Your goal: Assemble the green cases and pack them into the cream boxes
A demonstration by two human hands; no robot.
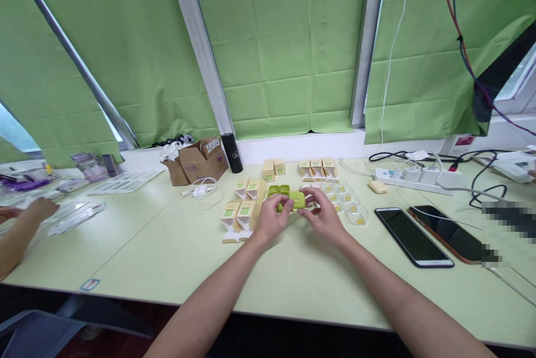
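Green plastic case (297, 200): held between both hands near the middle of the table (167, 257); smooth and round-cornered, with a paler, lid-like part at right and small compartments at left. Its lower left is covered by fingers, and whether the two parts are joined cannot be made out.
Left hand (273, 219): closed on the case, thumb and fingertips brought near together; some fingers are hidden behind it.
Right hand (324, 215): thumb and forefinger narrowed on the right edge of the paler part; the other fingers are curled and partly hidden.
Cream boxes (245, 211): stood in groups left of and behind the hands; thin card, angular, flaps opened, marked with green squares.
Clear cups (358, 215): clustered beside the right hand and partly hidden by it; glossy, with yellow bits too small to be identified.
Phones (412, 235): laid side by side at right, flat and dark-glassed; one corner is blotted out by pixel blocks.
Cardboard box (203, 161): brown, flaps opened, its contents hidden.
Black cylinder (231, 153): stood upright beside it, its lettering too small to be read.
Green blinds (285, 39): hung behind, creased cloth, cut off at the top.
Co-worker's hand (44, 209): seen blurred at far left, the arm cut off by the edge.
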